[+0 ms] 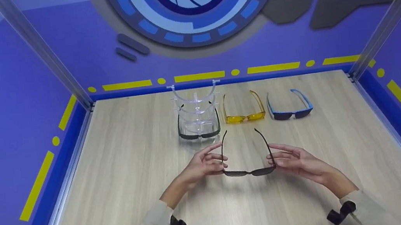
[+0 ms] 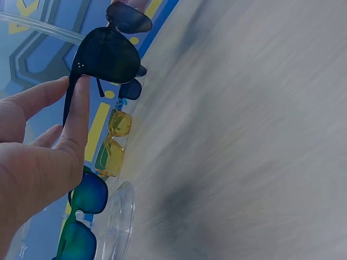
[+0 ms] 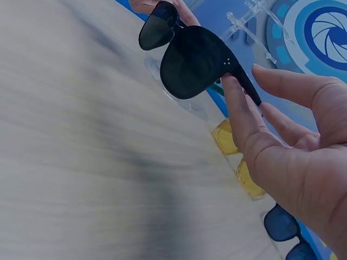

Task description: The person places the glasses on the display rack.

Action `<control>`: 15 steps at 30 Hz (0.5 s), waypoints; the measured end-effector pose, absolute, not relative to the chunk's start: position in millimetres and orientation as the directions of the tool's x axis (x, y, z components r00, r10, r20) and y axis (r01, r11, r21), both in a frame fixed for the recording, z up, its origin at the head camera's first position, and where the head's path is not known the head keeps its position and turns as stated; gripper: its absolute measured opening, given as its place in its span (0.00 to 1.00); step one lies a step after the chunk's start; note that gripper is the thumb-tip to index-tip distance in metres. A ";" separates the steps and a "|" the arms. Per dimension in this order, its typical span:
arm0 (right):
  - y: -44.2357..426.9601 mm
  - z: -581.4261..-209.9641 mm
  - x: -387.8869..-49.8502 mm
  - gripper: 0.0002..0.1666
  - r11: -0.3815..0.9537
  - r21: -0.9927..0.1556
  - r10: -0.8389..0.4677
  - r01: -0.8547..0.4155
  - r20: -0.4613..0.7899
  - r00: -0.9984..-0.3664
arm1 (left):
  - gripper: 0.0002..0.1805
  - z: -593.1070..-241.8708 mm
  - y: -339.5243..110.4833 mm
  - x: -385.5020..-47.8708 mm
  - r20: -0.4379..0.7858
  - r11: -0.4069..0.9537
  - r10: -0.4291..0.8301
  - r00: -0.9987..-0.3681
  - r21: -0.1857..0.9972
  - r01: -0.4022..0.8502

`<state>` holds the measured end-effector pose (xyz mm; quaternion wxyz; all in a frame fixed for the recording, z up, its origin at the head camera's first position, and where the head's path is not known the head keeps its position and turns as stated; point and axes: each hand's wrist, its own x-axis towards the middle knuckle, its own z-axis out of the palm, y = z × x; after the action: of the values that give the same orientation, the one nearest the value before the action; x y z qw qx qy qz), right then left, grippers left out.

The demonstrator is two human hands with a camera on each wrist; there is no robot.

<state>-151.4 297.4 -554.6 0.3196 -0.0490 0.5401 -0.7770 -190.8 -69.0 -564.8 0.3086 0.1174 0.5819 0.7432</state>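
Observation:
Between both hands is a pair of black sunglasses [image 1: 263, 171], lenses toward the person and temples unfolded toward the back. My left hand [image 1: 204, 165] pinches the left temple close to its hinge. The right temple, also near the hinge, is pinched by my right hand [image 1: 301, 163]. In both wrist views the sunglasses are up off the table, with their shadow below. Just beyond the left hand stands a clear display rack [image 1: 197, 110]. Low on it sit dark-framed sunglasses [image 1: 190, 137], whose lenses look blue-green in the left wrist view.
Yellow glasses [image 1: 236, 119] lie unfolded on the wooden table [image 1: 124, 186], right of the rack. Farther right are sunglasses with blue temples [image 1: 283, 116] and dark lenses. Printed blue panels [image 1: 132, 73] enclose the table's back and sides, with metal posts at the corners.

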 end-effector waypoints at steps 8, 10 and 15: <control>289.1 -547.4 -149.6 0.38 -0.136 -0.913 -0.533 0.384 -0.259 -0.806 | 0.44 -555.5 -79.6 -188.9 -0.188 -0.132 0.582 -0.791 0.938 -0.320; 287.1 -546.4 -149.8 0.39 -0.132 -0.917 -0.532 0.376 -0.255 -0.808 | 0.44 -553.6 -82.1 -188.9 -0.184 -0.129 0.583 -0.791 0.941 -0.313; 280.9 -544.4 -150.8 0.38 -0.156 -0.917 -0.524 0.367 -0.238 -0.818 | 0.44 -552.2 -88.1 -189.9 -0.169 -0.139 0.588 -0.791 0.942 -0.305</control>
<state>-150.8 280.9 -544.4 0.2942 -0.0678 0.5792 -0.7572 -189.9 -88.1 -552.2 0.2997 0.1212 0.5837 0.7449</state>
